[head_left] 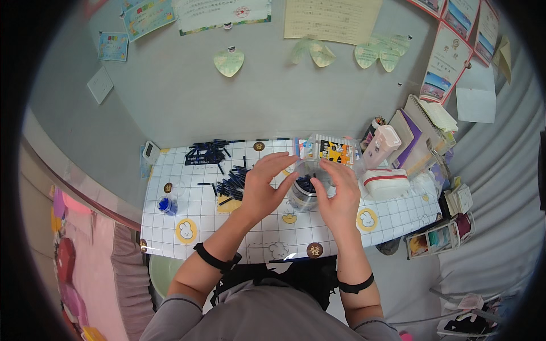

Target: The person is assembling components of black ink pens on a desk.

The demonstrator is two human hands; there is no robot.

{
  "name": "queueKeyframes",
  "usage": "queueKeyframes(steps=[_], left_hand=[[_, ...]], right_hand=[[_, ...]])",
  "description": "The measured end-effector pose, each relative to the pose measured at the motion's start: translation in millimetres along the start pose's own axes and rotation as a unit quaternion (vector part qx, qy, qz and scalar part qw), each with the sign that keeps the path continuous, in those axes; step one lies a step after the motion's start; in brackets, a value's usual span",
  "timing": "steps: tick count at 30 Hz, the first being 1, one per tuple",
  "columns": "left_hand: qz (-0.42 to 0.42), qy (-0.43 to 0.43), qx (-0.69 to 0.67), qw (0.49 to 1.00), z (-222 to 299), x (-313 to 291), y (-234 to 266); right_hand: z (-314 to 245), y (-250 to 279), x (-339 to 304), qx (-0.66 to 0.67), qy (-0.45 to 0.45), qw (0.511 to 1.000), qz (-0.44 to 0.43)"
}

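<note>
A clear, round plastic jar (305, 200) stands on the table in front of me, with short dark tubes (306, 183) inside that look like pen ink cartridges. My left hand (268, 184) curves around the left side of its upper part, fingers and thumb at the rim. From the right, my right hand (340, 196) cups the opposite side, its thumb near the opening. Beside my left hand lies a loose pile of the same dark tubes (230, 184), partly over a yellow patch. Another heap of tubes (207, 152) is farther back on the left.
At the left stands a small clear jar (167, 206) with blue pieces. Behind my hands lie printed packets (335, 150). Right of them are a pink container (382, 145), a white pouch with a red zip (387, 183) and upright books (418, 133). A grey wall (256, 102) rises behind the table.
</note>
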State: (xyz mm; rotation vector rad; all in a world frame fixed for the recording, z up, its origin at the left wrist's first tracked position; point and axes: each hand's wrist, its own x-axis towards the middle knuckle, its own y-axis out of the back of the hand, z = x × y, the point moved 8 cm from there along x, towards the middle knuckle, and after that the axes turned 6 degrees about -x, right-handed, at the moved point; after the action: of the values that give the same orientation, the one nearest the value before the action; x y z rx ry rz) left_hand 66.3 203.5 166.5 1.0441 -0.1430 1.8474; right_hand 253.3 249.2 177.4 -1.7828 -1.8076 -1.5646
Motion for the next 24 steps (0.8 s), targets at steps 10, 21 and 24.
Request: queueKeyframes(steps=[10,21,24], left_hand=[[0.082,0.056,0.063,0.993,-43,-29,118],[-0.131,0.181,0.167,0.960,-119,-152,95],[-0.169,0.159,0.206,0.951,-114,-165,90]], right_hand=[[-86,-58,-9,0.131,0.087,0.984,-0.081],[-44,-205,-109,-0.070,0.035,0.935,-0.347],[-60,-212,-124,-0.081,0.067,0.920,-0.377]])
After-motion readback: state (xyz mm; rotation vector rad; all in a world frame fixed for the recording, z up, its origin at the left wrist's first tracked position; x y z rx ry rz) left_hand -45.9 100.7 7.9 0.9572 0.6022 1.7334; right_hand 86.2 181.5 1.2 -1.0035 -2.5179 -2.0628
